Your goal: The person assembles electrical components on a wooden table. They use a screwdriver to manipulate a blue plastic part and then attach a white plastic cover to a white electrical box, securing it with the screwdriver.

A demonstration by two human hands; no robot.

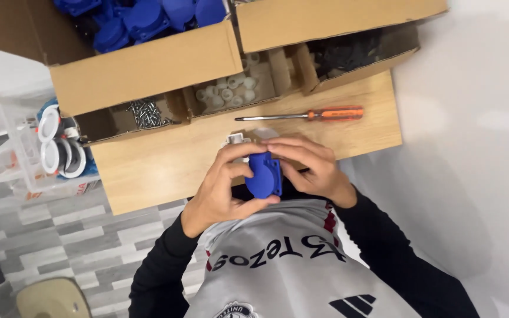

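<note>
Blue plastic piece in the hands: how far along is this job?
Done: cannot tell; the box of similar blue pieces may hold finished ones or not. In hand: the left hand and right hand both grip one blue housing, a white part just behind it. Left: the screwdriver lies untouched on the table; screws and white inserts sit in their box compartments.

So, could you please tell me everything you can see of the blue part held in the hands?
The blue part is a rounded, matte piece that looks like plastic, with a smooth domed face. It is held above the wooden table's edge, close to the person's chest. The left hand grips its side and bottom; the right hand covers its top. Its underside is hidden.
</note>
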